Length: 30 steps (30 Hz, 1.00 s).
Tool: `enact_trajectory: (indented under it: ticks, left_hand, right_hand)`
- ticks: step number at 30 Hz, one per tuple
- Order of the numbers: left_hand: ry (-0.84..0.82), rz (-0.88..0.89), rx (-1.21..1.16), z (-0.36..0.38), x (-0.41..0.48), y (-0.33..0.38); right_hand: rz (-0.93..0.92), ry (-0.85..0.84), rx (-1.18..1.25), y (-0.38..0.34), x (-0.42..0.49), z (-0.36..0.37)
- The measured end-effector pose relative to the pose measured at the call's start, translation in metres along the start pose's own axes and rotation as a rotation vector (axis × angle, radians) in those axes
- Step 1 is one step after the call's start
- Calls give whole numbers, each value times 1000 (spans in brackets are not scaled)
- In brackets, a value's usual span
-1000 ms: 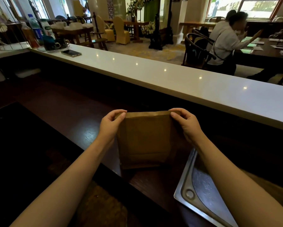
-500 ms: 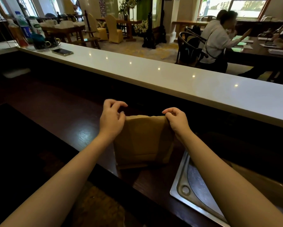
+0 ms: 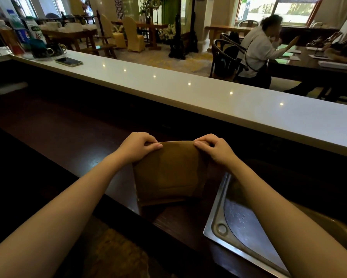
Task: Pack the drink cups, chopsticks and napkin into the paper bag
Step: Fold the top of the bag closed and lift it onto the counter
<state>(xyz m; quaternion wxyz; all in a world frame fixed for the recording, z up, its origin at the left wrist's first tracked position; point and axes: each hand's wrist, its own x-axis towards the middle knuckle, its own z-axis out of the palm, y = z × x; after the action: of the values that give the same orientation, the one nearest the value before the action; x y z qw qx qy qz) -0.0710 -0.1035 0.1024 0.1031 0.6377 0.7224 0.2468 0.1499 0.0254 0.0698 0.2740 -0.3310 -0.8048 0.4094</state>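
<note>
A brown paper bag [image 3: 168,173] stands upright on the dark wooden counter [image 3: 78,141] in front of me. Its top edge is folded over and pressed flat. My left hand [image 3: 137,146] pinches the top left corner of the bag. My right hand [image 3: 214,148] pinches the top right corner. Both thumbs press on the near face of the fold. What is inside the bag is hidden. No drink cups, chopsticks or napkin show outside it.
A steel sink [image 3: 246,223] lies just right of the bag under my right forearm. A raised white bar top [image 3: 188,93] runs behind, with a phone [image 3: 69,61], dark cups [image 3: 48,50] and bottles [image 3: 18,31] at its far left. People sit at tables beyond.
The bag's top has been folded down, so the bag stands shorter. Both hands went from holding the upper corners to pressing the fold, fingers curled tighter.
</note>
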Motion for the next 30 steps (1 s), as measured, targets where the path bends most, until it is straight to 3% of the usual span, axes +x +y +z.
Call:
enact_trajectory:
  ticks: [5, 10, 16, 20, 24, 30]
  left_hand:
    - [-41, 23, 14, -2, 1, -9]
    - [48, -11, -174, -1, -8, -19]
    - [59, -105, -336, 5, -10, -23]
    - [103, -135, -456, 7, -12, -24]
    - [150, -197, -585, 9, -17, -33]
    - [297, -397, -916, 19, -14, -32]
  right_hand:
    - [22, -15, 16, 0, 4, -2]
    - [48, -18, 47, -2, 7, -3]
    - [33, -170, 57, 6, 4, -14]
    - [104, -82, 135, 7, 8, -10]
    - [229, 15, 402, 11, 8, 5]
    - [223, 164, 547, -4, 12, 26]
